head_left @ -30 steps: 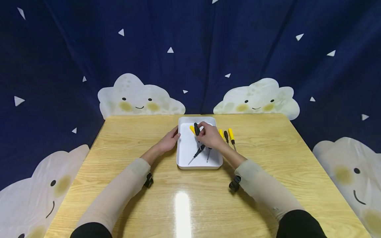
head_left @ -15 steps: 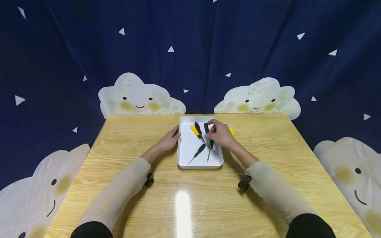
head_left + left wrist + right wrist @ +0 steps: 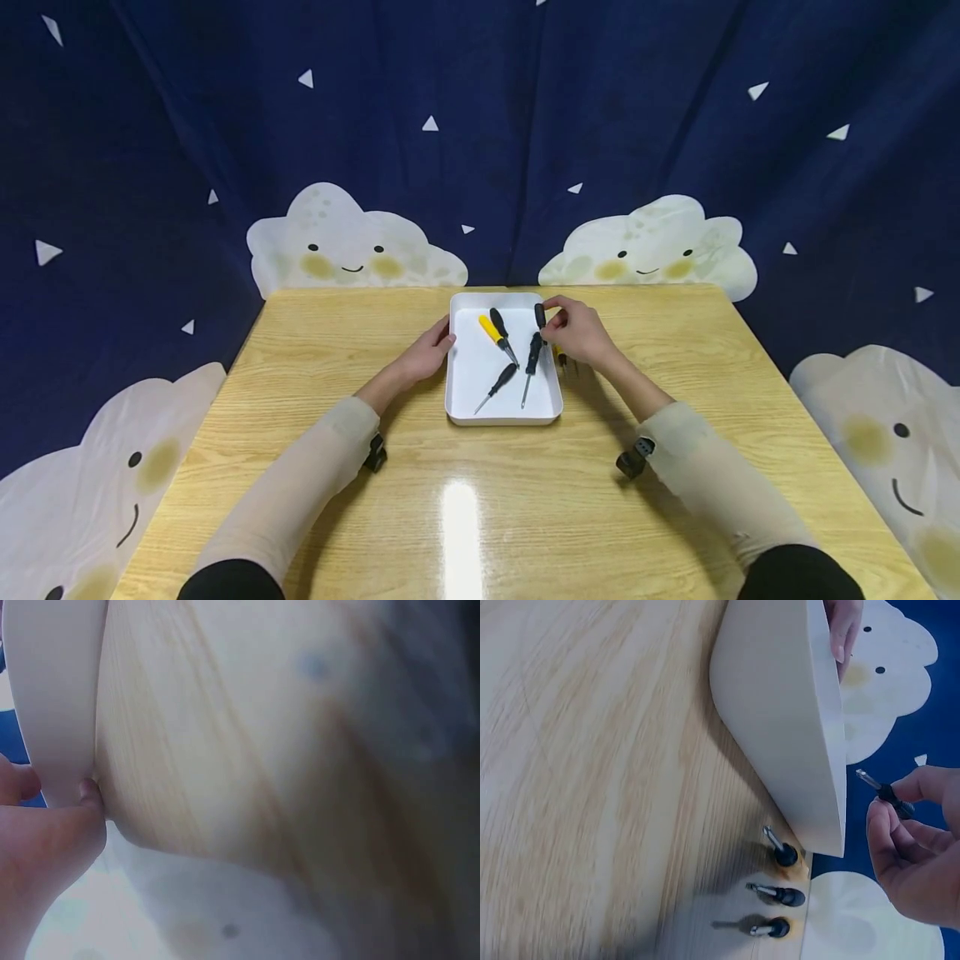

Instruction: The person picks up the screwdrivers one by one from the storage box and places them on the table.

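Note:
A white tray (image 3: 468,387) lies on the table. My left hand (image 3: 423,354) holds its left wall; in the left wrist view, thumb and fingers (image 3: 90,793) meet the wall. My right hand (image 3: 583,333) pinches a black-handled screwdriver (image 3: 540,315) near the tray's right wall. In the right wrist view, that screwdriver (image 3: 887,793) sits between thumb and fingertips, tip clear of the tray. Inside the tray are a yellow-handled screwdriver (image 3: 491,328), a black one beside it (image 3: 498,320), another black one (image 3: 504,378) lower left, and one more (image 3: 533,353) at the right.
Right of the tray, three screwdrivers lie on the table, mostly hidden by my right hand in the head view. The right wrist view shows one (image 3: 784,855) by the tray, a second (image 3: 787,897) and a third (image 3: 778,927). A dark blue curtain (image 3: 495,150) hangs behind.
Still pinching the black-handled screwdriver, my right hand has shifted rightward from over the tray's middle to its right wall. The left hand and tray have stayed put.

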Demonstrator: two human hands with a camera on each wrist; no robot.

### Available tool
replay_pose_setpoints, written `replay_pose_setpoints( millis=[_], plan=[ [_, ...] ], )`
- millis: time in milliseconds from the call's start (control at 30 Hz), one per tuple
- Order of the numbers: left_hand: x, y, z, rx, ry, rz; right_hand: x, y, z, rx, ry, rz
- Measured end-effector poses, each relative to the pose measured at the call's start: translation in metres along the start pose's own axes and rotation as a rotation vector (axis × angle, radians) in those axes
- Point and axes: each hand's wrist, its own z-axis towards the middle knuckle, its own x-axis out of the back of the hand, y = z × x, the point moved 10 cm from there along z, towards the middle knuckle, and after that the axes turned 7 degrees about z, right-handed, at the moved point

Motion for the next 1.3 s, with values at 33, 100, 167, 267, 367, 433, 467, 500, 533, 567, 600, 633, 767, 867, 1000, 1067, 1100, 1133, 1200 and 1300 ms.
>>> replay_pose_setpoints(
  millis=[33, 100, 167, 267, 367, 433, 467, 500, 533, 567, 600, 633, 767, 867, 1000, 1067, 1100, 1133, 1200, 1300],
  plan=[
    [0.0, -0.001, 0.0, 0.0, -0.002, -0.001, 0.002, 0.002, -0.001, -0.006, 0.002, 0.008],
    [-0.001, -0.001, -0.001, 0.001, -0.007, -0.002, 0.006, 0.006, -0.001, -0.024, 0.001, 0.026],
    [-0.001, -0.002, -0.001, 0.006, -0.008, 0.0, 0.01, 0.011, -0.001, -0.04, 0.003, 0.042],
    [0.0, -0.002, -0.001, 0.009, -0.009, -0.001, 0.017, 0.016, -0.002, -0.061, 0.006, 0.068],
    [0.001, 0.0, -0.001, 0.008, -0.009, -0.01, 0.023, 0.022, -0.002, -0.084, 0.01, 0.082],
    [0.001, 0.001, -0.002, 0.01, -0.01, -0.015, 0.026, 0.026, -0.002, -0.097, 0.009, 0.08],
    [0.001, 0.001, -0.002, 0.012, -0.01, -0.014, 0.028, 0.027, -0.002, -0.102, 0.008, 0.078],
    [0.001, 0.001, -0.002, 0.014, -0.011, -0.013, 0.03, 0.029, -0.003, -0.106, 0.01, 0.078],
    [0.002, 0.001, -0.002, 0.019, -0.01, -0.01, 0.032, 0.031, -0.003, -0.108, 0.01, 0.076],
    [0.002, 0.001, -0.002, 0.022, -0.01, -0.005, 0.033, 0.033, -0.004, -0.109, 0.009, 0.079],
    [0.001, 0.0, -0.002, 0.023, -0.01, -0.003, 0.035, 0.035, -0.004, -0.11, 0.005, 0.084],
    [0.001, 0.0, -0.002, 0.024, -0.009, -0.002, 0.036, 0.038, -0.005, -0.111, 0.004, 0.083],
    [0.002, 0.0, -0.001, 0.023, -0.003, 0.004, 0.043, 0.045, -0.006, -0.118, 0.004, 0.071],
    [0.001, -0.001, -0.002, 0.025, -0.004, 0.008, 0.046, 0.051, -0.008, -0.127, 0.008, 0.063],
    [0.001, -0.001, -0.004, 0.028, -0.009, 0.013, 0.048, 0.058, -0.011, -0.144, 0.006, 0.076],
    [0.002, -0.001, -0.004, 0.028, -0.008, 0.016, 0.049, 0.061, -0.011, -0.154, 0.005, 0.077],
    [0.003, -0.001, -0.004, 0.028, -0.005, 0.015, 0.05, 0.062, -0.011, -0.155, 0.006, 0.074],
    [0.003, -0.001, -0.004, 0.029, -0.002, 0.016, 0.05, 0.064, -0.011, -0.156, 0.008, 0.073],
    [0.004, 0.0, -0.004, 0.022, 0.005, 0.021, 0.052, 0.068, -0.011, -0.159, 0.016, 0.066],
    [0.003, -0.001, -0.003, 0.02, 0.003, 0.028, 0.054, 0.076, -0.011, -0.171, 0.018, 0.059]
  ],
)
